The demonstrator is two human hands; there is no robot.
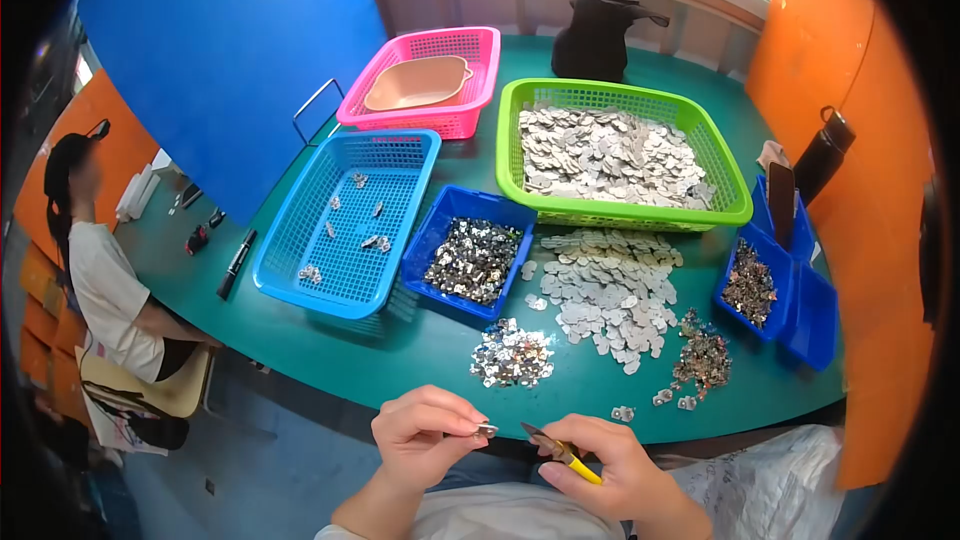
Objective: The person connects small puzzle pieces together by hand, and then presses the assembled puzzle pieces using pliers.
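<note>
**Metal piece and tool held on the near side of the green basket**

The surface (pixel 585 390) is laid out around the green basket (pixel 640 217), whose high walls seem to keep its deep load of flat pieces from spilling. To its left, the light blue basket (pixel 360 275) is lightly filled, so its few pieces lie separated. A heap of flat pieces (pixel 615 290) is spread just before it, apparently for easy reach. Nearer the edge, a bright pile (pixel 512 352) and a coppery pile (pixel 702 355) are kept apart, probably against mixing.

Well before the basket, the two hands are held apart. The yellow-handled tool (pixel 575 462) is wrapped by the right hand (pixel 622 475), its dark tip aimed leftward. The small metal piece (pixel 486 431) is pinched by the left hand's (pixel 415 435) fingertips, which seems to leave its outer edge exposed.

The basket's floor is hidden by its load. The tool's grip is partly covered, the tip's exact form cannot be told, and the piece's far side is obscured.
</note>
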